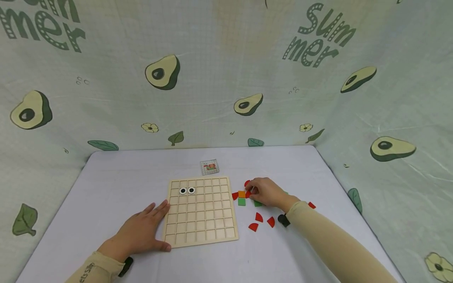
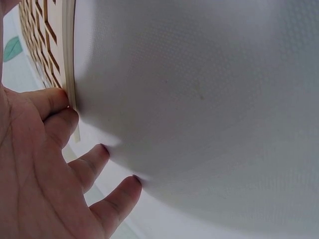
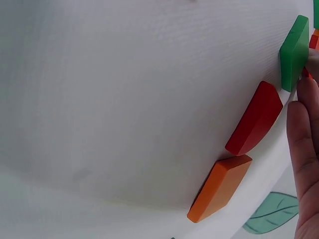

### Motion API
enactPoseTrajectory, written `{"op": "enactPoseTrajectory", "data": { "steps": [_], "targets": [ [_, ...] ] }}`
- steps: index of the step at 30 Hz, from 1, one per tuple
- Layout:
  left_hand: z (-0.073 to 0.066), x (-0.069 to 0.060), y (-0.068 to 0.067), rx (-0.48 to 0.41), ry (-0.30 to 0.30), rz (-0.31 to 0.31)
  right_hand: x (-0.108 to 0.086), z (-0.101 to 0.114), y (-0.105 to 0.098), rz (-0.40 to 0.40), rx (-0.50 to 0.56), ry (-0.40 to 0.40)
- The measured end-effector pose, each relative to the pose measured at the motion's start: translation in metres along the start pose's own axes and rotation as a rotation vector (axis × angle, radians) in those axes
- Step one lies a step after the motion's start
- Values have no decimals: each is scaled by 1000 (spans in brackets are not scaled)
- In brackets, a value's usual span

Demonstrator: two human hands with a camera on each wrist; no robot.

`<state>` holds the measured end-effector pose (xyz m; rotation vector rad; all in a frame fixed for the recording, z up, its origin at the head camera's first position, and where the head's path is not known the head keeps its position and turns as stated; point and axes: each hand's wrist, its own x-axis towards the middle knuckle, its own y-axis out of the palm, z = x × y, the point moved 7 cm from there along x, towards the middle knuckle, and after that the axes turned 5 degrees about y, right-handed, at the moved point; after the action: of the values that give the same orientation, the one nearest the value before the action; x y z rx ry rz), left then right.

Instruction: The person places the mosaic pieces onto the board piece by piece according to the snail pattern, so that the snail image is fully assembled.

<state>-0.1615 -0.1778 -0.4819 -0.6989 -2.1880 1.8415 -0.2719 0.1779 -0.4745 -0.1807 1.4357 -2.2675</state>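
A pale wooden grid board (image 1: 201, 216) lies on the table, with two round eye pieces (image 1: 187, 190) in its upper left cells. My left hand (image 1: 141, 230) rests along the board's left side, fingers stretched out and thumb by the lower left corner. In the left wrist view, some fingertips touch the board's edge (image 2: 70, 55). To the right of the board, my right hand (image 1: 267, 192) pinches a small red piece (image 1: 248, 194), mostly covered by the fingers. A green piece (image 3: 295, 54) is right beside those fingers in the right wrist view.
An orange square (image 1: 242, 194) and a green square (image 1: 242, 202) sit between board and right hand. Several red quarter-circle pieces (image 1: 259, 217) and black pieces (image 1: 284, 220) lie nearer the right forearm. Behind the board is a picture card (image 1: 210, 167).
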Motion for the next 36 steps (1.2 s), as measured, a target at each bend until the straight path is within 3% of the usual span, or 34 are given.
{"op": "enactPoseTrajectory", "data": {
  "steps": [18, 26, 36],
  "targets": [
    [4, 0, 4, -2, 8, -11, 0, 5, 1, 12, -17, 11],
    [1, 1, 3, -3, 8, 0, -2, 2, 0, -4, -88, 3],
    [0, 0, 0, -3, 4, 12, 1, 5, -11, -73, 4, 21]
  ]
}}
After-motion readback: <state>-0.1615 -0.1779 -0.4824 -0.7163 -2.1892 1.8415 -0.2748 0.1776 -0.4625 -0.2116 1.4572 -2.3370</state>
